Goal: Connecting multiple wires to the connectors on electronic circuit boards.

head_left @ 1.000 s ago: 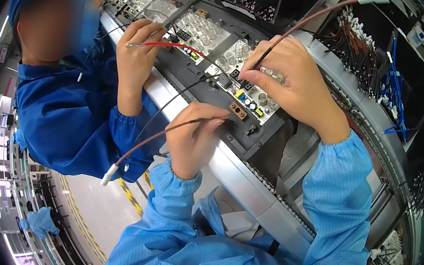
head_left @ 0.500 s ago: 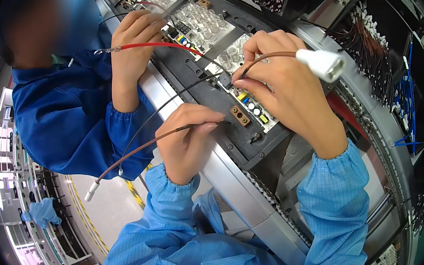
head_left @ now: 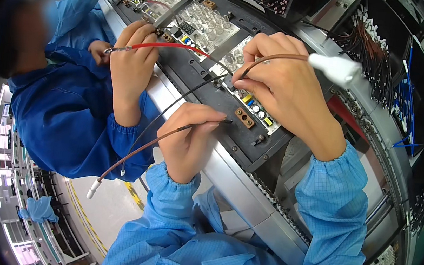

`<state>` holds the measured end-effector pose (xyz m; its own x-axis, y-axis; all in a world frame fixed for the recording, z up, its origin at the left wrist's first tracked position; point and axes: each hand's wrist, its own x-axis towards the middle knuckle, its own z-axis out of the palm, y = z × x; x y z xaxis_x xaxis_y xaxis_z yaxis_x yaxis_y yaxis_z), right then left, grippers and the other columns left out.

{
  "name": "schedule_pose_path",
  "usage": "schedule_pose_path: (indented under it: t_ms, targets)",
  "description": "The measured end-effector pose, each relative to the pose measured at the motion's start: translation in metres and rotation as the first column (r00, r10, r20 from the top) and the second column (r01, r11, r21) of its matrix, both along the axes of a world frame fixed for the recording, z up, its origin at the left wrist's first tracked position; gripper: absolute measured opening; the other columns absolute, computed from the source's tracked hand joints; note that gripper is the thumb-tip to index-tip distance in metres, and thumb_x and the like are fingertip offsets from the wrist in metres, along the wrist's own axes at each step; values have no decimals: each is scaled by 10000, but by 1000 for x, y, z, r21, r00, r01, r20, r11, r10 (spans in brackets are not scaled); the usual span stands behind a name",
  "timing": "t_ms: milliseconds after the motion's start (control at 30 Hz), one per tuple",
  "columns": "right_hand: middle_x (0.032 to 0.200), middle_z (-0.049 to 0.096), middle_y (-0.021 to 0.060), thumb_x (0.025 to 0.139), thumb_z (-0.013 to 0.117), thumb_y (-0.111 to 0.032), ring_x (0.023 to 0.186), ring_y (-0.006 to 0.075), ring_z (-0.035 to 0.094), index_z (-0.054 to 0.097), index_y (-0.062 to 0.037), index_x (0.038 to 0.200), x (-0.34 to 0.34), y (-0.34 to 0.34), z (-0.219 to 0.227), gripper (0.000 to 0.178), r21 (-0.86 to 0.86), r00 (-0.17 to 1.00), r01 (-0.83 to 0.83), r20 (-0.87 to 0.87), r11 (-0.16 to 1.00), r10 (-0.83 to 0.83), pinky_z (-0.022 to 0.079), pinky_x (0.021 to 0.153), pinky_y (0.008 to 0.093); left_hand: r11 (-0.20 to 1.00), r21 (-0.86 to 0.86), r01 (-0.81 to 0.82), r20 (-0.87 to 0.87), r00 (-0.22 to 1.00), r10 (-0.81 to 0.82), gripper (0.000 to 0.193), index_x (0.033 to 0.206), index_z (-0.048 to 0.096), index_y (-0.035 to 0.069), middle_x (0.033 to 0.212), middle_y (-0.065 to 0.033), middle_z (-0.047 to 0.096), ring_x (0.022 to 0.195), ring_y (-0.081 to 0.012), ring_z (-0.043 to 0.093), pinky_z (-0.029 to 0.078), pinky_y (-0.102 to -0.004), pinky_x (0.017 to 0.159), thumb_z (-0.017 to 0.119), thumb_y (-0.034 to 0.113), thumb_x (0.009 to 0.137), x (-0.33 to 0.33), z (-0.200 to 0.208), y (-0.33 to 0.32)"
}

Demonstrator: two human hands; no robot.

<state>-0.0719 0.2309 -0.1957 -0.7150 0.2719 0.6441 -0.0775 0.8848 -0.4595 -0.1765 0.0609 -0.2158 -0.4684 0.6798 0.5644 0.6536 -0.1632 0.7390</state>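
Observation:
My left hand [head_left: 186, 139] pinches a brown wire [head_left: 140, 147] between thumb and fingertips near its dark end. Its other end hangs to the left and carries a white sleeve [head_left: 93, 189]. With closed fingertips, my right hand [head_left: 285, 83] grips a second brown wire [head_left: 278, 56] above a circuit board [head_left: 270, 127]. A white connector [head_left: 336, 71] sits on that wire's outer end, slightly blurred. My fingers hide the wire's inner tip and part of the board. A red wire [head_left: 172, 45] and a black wire [head_left: 184, 93] run leftward from beside my right fingertips.
The board lies in a black fixture [head_left: 210, 101] on a metal-edged conveyor [head_left: 237, 187]. More boards [head_left: 209, 22] lie farther up the line. A co-worker's hand [head_left: 133, 66] works close on my left. Bundled wires [head_left: 368, 45] hang at the right.
The fixture and boards have shifted slightly right and down. The white connector by my right hand has swung right. A co-worker's second hand shows at the red wire's end. My grips look the same.

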Motion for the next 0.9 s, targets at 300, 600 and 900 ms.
schedule_pose_path:
  t_ms: [300, 600, 900]
  targets:
    - [849, 539, 29, 705, 717, -165, 851, 227, 525, 632, -51, 729, 3, -6, 2, 144, 117, 999, 41, 18, 992, -43, 384, 872, 382, 998, -13, 66, -43, 997, -66, 66, 880, 633, -36, 821, -117, 622, 732, -160, 577, 454, -242, 669, 584, -26, 838, -1, 2, -4]
    - [813, 554, 9, 730, 703, -171, 862, 215, 529, 652, -62, 742, 9, -28, 22, 121, 236, 997, -3, 73, 972, -14, 379, 898, 391, 998, -40, 39, -22, 999, -40, 188, 887, 699, 49, 714, -81, 588, 587, -179, 551, 427, -286, 531, 668, -31, 720, 1, 16, -23]
    - [823, 574, 0, 759, 696, -185, 836, 198, 528, 641, -70, 727, 16, -69, 29, 131, 335, 985, 76, 123, 939, -124, 379, 875, 375, 651, 221, 726, -247, 688, -683, 203, 909, 683, 11, 894, -111, 685, 753, -229, 665, 543, -322, 651, 564, 2, 744, 47, 40, -113]
